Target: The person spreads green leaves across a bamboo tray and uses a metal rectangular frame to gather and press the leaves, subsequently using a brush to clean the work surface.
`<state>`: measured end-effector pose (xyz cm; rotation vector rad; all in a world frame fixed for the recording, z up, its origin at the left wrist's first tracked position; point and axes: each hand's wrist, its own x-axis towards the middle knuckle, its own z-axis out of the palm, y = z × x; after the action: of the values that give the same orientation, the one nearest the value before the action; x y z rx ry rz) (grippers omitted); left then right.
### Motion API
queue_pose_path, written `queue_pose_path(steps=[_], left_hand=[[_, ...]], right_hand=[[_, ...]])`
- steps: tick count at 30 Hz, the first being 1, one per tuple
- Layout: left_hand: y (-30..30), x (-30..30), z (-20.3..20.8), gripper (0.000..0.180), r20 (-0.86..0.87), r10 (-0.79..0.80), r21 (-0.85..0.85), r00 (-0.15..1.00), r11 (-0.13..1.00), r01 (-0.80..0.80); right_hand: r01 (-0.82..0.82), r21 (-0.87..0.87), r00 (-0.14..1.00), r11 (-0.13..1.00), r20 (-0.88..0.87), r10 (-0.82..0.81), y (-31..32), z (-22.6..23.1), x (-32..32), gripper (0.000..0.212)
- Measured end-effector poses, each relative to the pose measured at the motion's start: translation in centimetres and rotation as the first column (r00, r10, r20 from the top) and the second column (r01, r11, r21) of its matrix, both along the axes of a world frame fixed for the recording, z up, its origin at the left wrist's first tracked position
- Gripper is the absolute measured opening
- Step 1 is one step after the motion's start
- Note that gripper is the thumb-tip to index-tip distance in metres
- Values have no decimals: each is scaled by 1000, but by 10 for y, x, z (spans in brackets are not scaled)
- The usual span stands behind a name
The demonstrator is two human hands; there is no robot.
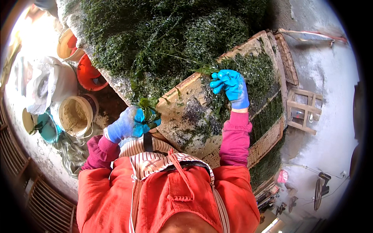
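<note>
A large heap of wet, dark green seaweed point(155, 42) covers the pale work surface ahead of me. Both of my hands wear blue gloves with brighter coated fingers. At the heap's near left edge, my left hand point(130, 123) is closed around a small tuft of broad green seaweed point(147, 106). Out to the right, my right hand point(232, 87) has its fingers bent and pinched at the end of a green seaweed strand point(206, 70), which trails left toward the heap. Below that hand lies a tilted wooden-edged board point(171, 122), partly spread with seaweed bits.
On the left stand a white bucket point(75, 115), a red basin point(90, 75), a teal container point(48, 128) and white sacks point(52, 79). Slatted racks point(50, 202) line the lower left. A small wooden stool point(304, 110) and a fan point(321, 190) are at right.
</note>
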<state>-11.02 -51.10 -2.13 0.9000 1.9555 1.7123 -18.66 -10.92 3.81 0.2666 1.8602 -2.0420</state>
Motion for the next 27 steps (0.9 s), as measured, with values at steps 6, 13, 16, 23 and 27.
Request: queue_pose_path(steps=[6, 13, 16, 23, 27], left_hand=[[9, 32, -8, 25, -133, 87, -259, 987, 959, -119], [17, 76, 24, 18, -106, 123, -317, 987, 936, -151], [10, 98, 43, 19, -113, 175, -386, 978, 899, -206], [-76, 195, 76, 39, 436, 649, -27, 624, 702, -711], [-121, 240, 121, 29, 203, 898, 210, 391, 350, -913]], right_hand=[[142, -253, 970, 957, -159, -186, 5, 22, 61, 17], [223, -30, 908, 974, -359, -219, -39, 31, 82, 56], [137, -27, 934, 990, -330, -138, -57, 10, 73, 63], [23, 776, 665, 631, -483, 570, -177, -83, -6, 52], [232, 972, 551, 25, -152, 821, -224, -116, -37, 65]])
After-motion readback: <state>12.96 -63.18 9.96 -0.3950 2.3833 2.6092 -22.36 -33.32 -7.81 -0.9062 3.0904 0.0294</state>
